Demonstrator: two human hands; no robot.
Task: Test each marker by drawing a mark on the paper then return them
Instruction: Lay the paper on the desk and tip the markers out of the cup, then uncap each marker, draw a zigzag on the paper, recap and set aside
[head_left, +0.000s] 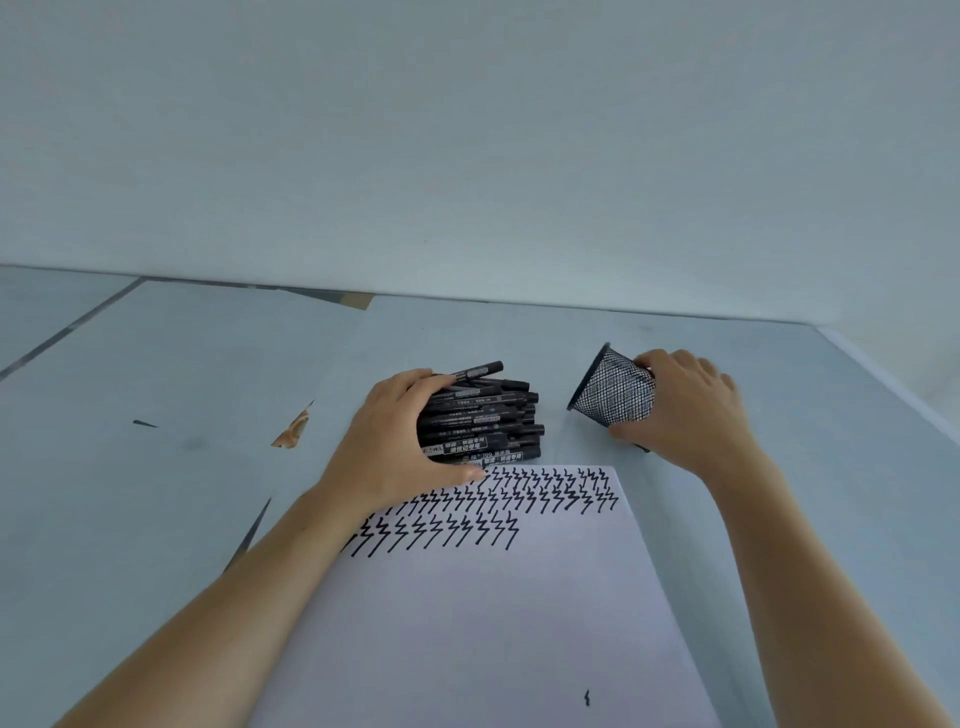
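A bundle of several black markers (488, 421) lies on its side on the table just beyond the white paper (488, 613). My left hand (395, 441) is wrapped around the left end of the bundle, thumb at the paper's top edge. A black mesh pen holder (615, 389) is tipped sideways, its open mouth facing left toward the markers. My right hand (685, 405) grips the holder's base end. The paper carries rows of black zigzag marks (498, 499) along its top and one small mark (587, 698) near the bottom.
The pale grey table (156, 493) has a torn brown patch (293, 428) to the left of the markers and a dark smear (145, 424) further left. A wall (467, 156) rises right behind the table. The table's right edge (893, 384) runs diagonally past my right hand.
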